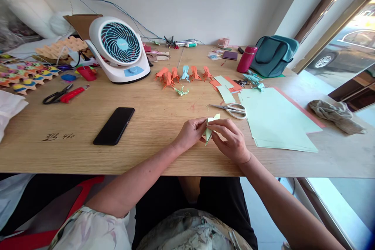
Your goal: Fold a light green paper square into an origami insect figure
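Readable marks | handwritten black scrawl ending "40" on my table [164, 156], ten o'clock of my hands | fan label illegible

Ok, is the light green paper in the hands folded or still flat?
Folded: the light green paper is a narrow pointed shape with visible creases, pinched between the left hand and right hand.

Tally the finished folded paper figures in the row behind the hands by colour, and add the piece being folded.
Orange figures: 4
Blue figure: 1
Green figure: 1
Green piece pinched between left hand and right hand: 1
Total: 7
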A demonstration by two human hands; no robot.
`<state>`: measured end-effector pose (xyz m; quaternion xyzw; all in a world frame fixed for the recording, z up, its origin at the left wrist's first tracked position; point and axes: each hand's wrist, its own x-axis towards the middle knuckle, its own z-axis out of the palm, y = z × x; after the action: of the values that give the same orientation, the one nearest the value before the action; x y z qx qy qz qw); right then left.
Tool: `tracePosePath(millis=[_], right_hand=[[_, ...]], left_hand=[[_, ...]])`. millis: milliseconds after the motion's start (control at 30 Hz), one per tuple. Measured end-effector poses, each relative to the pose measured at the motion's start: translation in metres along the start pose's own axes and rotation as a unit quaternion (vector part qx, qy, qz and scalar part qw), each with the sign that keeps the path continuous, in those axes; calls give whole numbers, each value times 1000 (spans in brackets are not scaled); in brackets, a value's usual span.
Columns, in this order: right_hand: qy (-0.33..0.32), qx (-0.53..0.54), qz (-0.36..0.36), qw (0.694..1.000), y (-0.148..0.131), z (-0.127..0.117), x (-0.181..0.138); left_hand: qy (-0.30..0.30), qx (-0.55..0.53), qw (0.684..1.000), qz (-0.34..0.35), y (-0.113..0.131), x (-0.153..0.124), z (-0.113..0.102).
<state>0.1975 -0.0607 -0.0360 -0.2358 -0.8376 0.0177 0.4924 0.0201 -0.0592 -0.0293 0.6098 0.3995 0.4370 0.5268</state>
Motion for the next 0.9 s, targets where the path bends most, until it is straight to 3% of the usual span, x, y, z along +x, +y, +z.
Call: tracePosePath(millis=[300, 433, 533, 633, 733, 900], right_hand=[[-2, -1, 7, 1000, 4, -3, -2], [-5, -3, -1, 1000, 5, -3, -2], [-1, -16, 3, 1000, 5, -3, -1], [29, -62, 22, 997, 6, -5, 1], [19, -94, 42, 995, 8, -6, 3], [-2, -69, 86, 994, 12, -6, 1]], left_hand=[[-67, 2, 997, 27, 8, -2, -10], [-93, 56, 993, 55, 5, -2, -9], [-72, 134, 985, 82, 1, -2, -9], [-51, 271, 951, 140, 0, -3, -9], [-43, 397, 902, 166, 2, -5, -7], [-4, 447, 872, 198, 4, -7, -8]])
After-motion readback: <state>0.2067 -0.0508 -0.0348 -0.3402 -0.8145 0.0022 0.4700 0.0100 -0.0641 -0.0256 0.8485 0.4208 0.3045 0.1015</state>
